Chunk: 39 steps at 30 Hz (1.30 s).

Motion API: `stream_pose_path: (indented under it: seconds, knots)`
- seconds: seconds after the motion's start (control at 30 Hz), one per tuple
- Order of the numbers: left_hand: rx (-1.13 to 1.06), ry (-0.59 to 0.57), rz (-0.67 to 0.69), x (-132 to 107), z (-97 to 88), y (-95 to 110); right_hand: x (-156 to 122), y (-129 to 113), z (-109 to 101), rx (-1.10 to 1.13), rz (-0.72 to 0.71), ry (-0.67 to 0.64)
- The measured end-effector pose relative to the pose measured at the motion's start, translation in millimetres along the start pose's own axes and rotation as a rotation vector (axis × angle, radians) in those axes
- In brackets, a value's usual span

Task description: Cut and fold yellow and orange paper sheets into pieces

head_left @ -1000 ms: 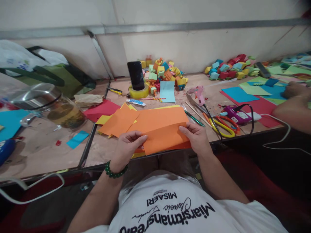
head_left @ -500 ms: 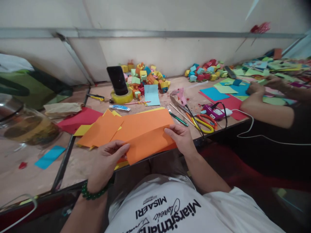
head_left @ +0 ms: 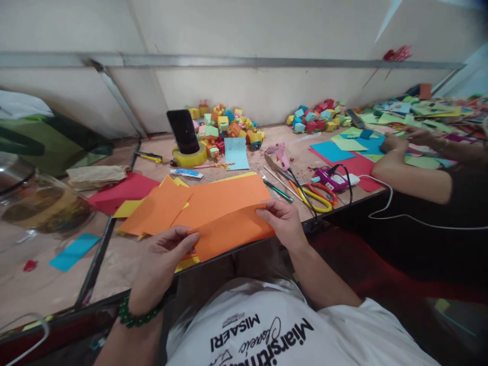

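Note:
Between my hands is an orange sheet of paper (head_left: 232,231), bent over along its far edge at the table's front. My left hand (head_left: 170,251) pinches its left end between thumb and fingers. At the right end, my right hand (head_left: 280,218) grips the upper corner the same way. Beneath and behind it lies a larger orange sheet (head_left: 229,195) with yellow paper under it. Smaller orange pieces (head_left: 156,206) overlap to the left, close to my left hand. A green pen (head_left: 278,190) rests just beyond my right hand.
Yellow-handled scissors (head_left: 316,199), a pink glue gun (head_left: 281,155) and a purple power strip (head_left: 331,179) lie to the right. A phone (head_left: 183,131) leans on a tape roll (head_left: 189,156). Folded paper pieces (head_left: 223,122) are heaped behind. A co-worker's arm (head_left: 412,170) reaches in from the right.
The held sheet's raised flap has come lower and its bent edge looks narrower. Both hands keep their grip at the two ends. The view has shifted slightly.

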<state>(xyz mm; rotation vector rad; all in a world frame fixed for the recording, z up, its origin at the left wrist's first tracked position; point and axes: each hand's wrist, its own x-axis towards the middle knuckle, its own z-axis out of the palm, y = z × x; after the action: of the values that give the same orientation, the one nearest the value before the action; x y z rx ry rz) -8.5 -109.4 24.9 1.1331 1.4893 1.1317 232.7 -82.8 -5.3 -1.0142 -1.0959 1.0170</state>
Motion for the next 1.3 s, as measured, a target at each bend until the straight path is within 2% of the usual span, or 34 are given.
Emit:
stream_pose_path:
  seconds: [0.2,0.47,0.7,0.93,1.13,1.3]
  knots:
    - [0.025,-0.028,0.028,0.5,-3.5,-5.3,-1.0,-1.0,-0.3,0.007,0.010,-0.002]
    - [0.042,-0.051,0.088,3.3,-0.3,-13.1,-2.9,10.7,-11.3,0.002,0.044,0.017]
    - [0.011,-0.029,0.086,-1.1,6.1,0.7,-3.6,8.5,-11.1,0.005,0.010,0.044]
    - [0.075,-0.005,0.139,-5.5,4.7,5.8,-2.7,-3.5,-0.8,-0.014,0.032,0.071]
    - [0.087,-0.003,0.131,-5.1,2.4,5.6,-0.6,-7.6,4.5,-0.006,0.044,0.064]
    - [0.028,-0.003,0.044,-3.5,3.9,6.0,0.0,-5.6,1.3,-0.018,0.059,0.065]
